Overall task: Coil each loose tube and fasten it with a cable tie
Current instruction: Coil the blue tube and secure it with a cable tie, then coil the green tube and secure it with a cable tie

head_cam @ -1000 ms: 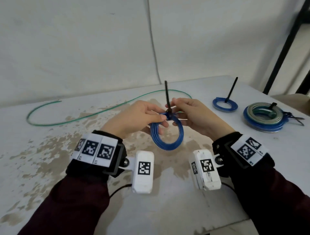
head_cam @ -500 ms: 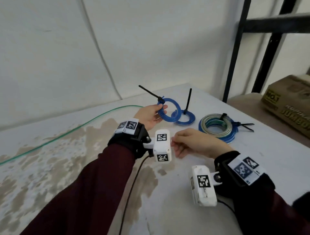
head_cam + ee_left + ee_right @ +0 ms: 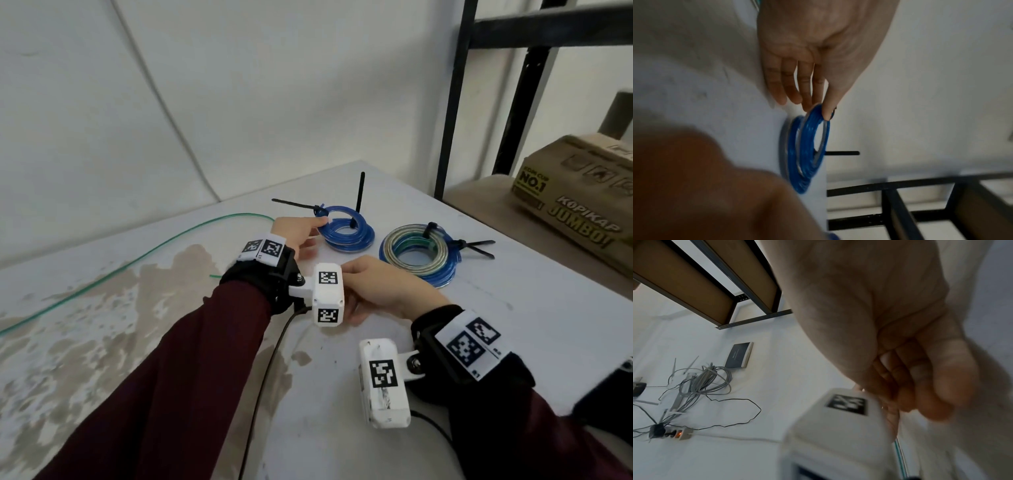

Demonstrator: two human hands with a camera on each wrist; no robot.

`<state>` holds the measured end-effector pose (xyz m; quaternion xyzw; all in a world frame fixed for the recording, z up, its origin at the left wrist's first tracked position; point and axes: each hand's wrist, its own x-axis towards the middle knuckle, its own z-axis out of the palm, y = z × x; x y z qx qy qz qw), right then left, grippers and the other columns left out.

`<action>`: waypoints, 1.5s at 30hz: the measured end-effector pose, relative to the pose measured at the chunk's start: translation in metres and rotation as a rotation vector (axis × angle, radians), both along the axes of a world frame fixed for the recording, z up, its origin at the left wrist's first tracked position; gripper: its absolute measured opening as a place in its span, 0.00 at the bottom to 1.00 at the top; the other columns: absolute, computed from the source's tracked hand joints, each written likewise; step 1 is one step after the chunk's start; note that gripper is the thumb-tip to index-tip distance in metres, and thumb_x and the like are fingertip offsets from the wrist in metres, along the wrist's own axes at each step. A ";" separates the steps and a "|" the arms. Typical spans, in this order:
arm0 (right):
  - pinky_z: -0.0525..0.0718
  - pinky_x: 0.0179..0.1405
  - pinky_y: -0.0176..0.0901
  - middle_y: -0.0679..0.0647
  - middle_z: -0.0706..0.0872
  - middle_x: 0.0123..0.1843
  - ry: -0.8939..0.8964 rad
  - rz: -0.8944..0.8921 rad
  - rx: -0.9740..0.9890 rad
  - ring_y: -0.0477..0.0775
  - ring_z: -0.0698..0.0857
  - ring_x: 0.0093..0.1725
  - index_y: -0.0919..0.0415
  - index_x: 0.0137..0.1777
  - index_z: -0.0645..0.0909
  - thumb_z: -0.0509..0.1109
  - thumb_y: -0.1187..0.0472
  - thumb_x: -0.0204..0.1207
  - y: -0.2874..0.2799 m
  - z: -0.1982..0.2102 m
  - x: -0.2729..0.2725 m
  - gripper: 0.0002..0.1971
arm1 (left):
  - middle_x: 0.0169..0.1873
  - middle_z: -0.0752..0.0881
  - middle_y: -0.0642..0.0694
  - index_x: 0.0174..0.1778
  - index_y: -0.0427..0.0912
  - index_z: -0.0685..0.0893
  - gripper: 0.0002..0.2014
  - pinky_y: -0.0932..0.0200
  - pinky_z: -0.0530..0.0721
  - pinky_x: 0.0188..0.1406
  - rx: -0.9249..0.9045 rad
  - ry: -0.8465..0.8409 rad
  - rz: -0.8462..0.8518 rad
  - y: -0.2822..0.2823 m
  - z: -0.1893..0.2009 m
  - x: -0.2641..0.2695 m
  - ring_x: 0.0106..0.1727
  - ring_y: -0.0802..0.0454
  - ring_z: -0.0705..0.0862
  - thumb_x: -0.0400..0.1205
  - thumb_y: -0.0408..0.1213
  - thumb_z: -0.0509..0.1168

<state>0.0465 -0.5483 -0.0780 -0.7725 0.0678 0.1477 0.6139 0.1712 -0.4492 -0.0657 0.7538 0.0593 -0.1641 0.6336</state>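
My left hand [image 3: 317,228] reaches across to the far right and pinches a small blue coil [image 3: 337,208] between thumb and fingers. This coil leans tilted on a second blue coil [image 3: 346,240] lying flat on the table. In the left wrist view my left hand [image 3: 818,110] has its thumb on the rim of the held coil [image 3: 813,129]. The coil's black cable tie [image 3: 294,204] sticks out leftward. A loose green tube [image 3: 137,255] snakes over the table's left. My right hand [image 3: 363,274] hovers loosely curled and holds nothing, behind the left wrist camera.
A larger coil of clear, green and blue tubes [image 3: 416,253] with black ties lies right of the blue coils. Beyond the table's right edge stand a black shelf frame [image 3: 452,102] and a cardboard box [image 3: 579,192]. Brown stains cover the table [image 3: 102,325] on the left.
My left hand carried the tied blue coil from the table's middle to the far right and lowered it onto the other blue coil. My right hand let go and drew back.
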 end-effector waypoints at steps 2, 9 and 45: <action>0.81 0.18 0.38 0.60 0.81 0.29 0.028 -0.046 0.014 0.49 0.80 0.20 0.69 0.45 0.78 0.58 0.64 0.86 -0.002 0.000 0.001 0.12 | 0.36 0.80 0.47 0.43 0.39 0.82 0.10 0.61 0.80 0.30 0.112 -0.032 -0.024 0.003 -0.001 0.002 0.32 0.55 0.77 0.76 0.40 0.75; 0.80 0.16 0.36 0.55 0.78 0.22 0.046 -0.096 0.042 0.48 0.79 0.17 0.66 0.42 0.77 0.59 0.63 0.85 -0.003 0.002 0.001 0.12 | 0.35 0.84 0.45 0.49 0.36 0.84 0.14 0.63 0.79 0.21 0.276 -0.093 -0.131 0.005 0.000 0.004 0.26 0.53 0.76 0.76 0.43 0.74; 0.84 0.27 0.43 0.54 0.78 0.29 -0.109 -0.134 0.015 0.49 0.80 0.25 0.65 0.48 0.80 0.60 0.61 0.85 0.030 0.020 -0.009 0.10 | 0.30 0.80 0.47 0.39 0.46 0.87 0.13 0.63 0.73 0.31 0.658 -0.554 -0.247 0.217 0.069 -0.075 0.27 0.55 0.75 0.85 0.36 0.60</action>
